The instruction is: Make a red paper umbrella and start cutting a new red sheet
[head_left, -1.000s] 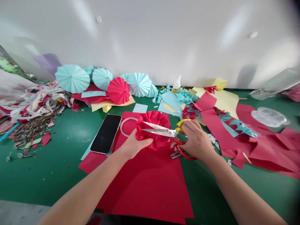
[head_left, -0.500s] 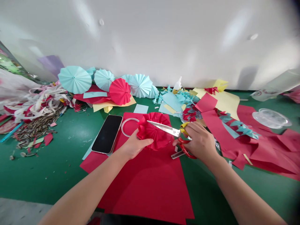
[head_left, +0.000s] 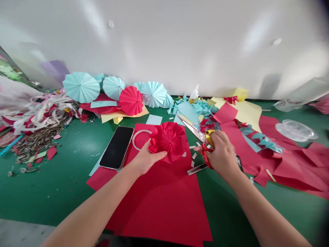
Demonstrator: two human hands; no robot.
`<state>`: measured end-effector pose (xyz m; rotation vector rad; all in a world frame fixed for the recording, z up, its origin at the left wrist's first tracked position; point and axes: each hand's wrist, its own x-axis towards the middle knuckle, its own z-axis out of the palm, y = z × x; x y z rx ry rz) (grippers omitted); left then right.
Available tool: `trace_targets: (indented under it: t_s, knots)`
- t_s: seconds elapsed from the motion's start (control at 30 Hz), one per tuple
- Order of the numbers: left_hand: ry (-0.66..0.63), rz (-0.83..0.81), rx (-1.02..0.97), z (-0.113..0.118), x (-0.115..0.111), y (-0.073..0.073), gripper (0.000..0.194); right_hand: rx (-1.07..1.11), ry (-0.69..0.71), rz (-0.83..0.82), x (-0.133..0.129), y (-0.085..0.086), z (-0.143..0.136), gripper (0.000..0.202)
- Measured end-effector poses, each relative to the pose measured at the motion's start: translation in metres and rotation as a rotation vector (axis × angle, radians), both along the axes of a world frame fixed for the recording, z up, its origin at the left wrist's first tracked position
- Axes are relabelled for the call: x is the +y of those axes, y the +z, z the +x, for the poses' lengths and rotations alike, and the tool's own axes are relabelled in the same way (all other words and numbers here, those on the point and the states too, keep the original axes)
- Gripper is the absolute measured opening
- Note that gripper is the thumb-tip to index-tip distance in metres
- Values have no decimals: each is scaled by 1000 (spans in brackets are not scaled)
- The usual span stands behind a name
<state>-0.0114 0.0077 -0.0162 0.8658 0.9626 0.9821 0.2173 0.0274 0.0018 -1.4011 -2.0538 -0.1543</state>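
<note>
My left hand point(head_left: 147, 158) grips the left edge of a pleated red paper rosette point(head_left: 170, 141), thumb on top and fingers hidden beneath. The rosette is above large red paper sheets point(head_left: 156, 202). In my right hand point(head_left: 218, 151) are scissors point(head_left: 196, 132) with yellow and red handles, their blades pointing up and left, just right of the rosette. Under the scissors lies a metal-ended cutter point(head_left: 196, 169), partly covered by my hand, with small white scraps point(head_left: 193, 159) around it. A roll of clear tape point(head_left: 137, 139) and a black-screened phone point(head_left: 117, 147) sit left of the rosette.
Light blue rosettes point(head_left: 81, 87) and another red rosette point(head_left: 131, 100) stand along the white wall. Blue paper scraps and a white glue bottle point(head_left: 194, 92) are behind. Red paper offcuts point(head_left: 290, 171) and a clear lid point(head_left: 295, 130) fill the right. Ribbons point(head_left: 46, 111) heap at left.
The scissors have moved off the rosette to the right and slightly up, uncovering its centre. More white scraps now show beside it. My left hand keeps its hold.
</note>
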Motion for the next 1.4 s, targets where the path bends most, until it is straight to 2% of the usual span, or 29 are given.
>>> trace_targets:
  t_s: [0.07, 0.17, 0.23, 0.33, 0.43, 0.53, 0.6, 0.63, 0.7, 0.77, 0.83, 0.9, 0.97, 1.03, 1.17, 1.23, 1.33, 1.4]
  knots:
    - [21, 110, 102, 0, -1, 1, 46, 66, -7, -64, -2, 2, 0, 36]
    - [73, 494, 375, 1, -2, 6, 55, 239, 7, -232, -6, 5, -1, 36]
    - [78, 774, 584, 0, -3, 8, 59, 455, 110, -430, -10, 8, -2, 33]
    - [8, 1042, 804, -2, -4, 8, 61, 827, 311, -747, -15, 10, -6, 30]
    - [-90, 1247, 897, -3, -5, 6, 61, 1070, 330, -905, -20, 9, -11, 24]
    - [-123, 1365, 892, -2, -6, 5, 62, 1132, 286, -929, -22, 8, -16, 24]
    - [-26, 1292, 812, 1, -9, 5, 63, 1106, 281, -897, -22, 6, -18, 26]
    - [55, 1192, 747, 3, -10, 5, 65, 1087, 283, -878, -23, 6, -19, 26]
    - [219, 879, 552, 7, -12, 6, 70, 1049, 278, -839, -23, 8, -21, 27]
    - [299, 431, 262, 10, -11, 8, 68, 1014, 257, -819, -24, 11, -22, 27]
    - [291, 25, 13, 12, -8, 10, 48, 974, 225, -802, -26, 14, -24, 28]
    - [227, -242, -155, 14, -6, 13, 26, 920, 208, -782, -26, 16, -25, 28]
    - [143, -422, -370, 16, -5, 18, 33, 873, 209, -760, -26, 16, -25, 28]
    - [75, -489, -535, 17, -6, 21, 46, 848, 216, -756, -26, 16, -26, 29]
    - [45, -395, -680, 16, -9, 23, 64, 733, 212, -696, -26, 13, -27, 26]
    - [68, -371, -681, 15, -9, 23, 57, 628, 189, -628, -25, 10, -25, 26]
    - [106, -424, -610, 14, -7, 22, 32, 479, 166, -551, -24, 8, -22, 26]
    - [134, -452, -583, 13, -5, 22, 23, 365, 147, -443, -22, 9, -20, 27]
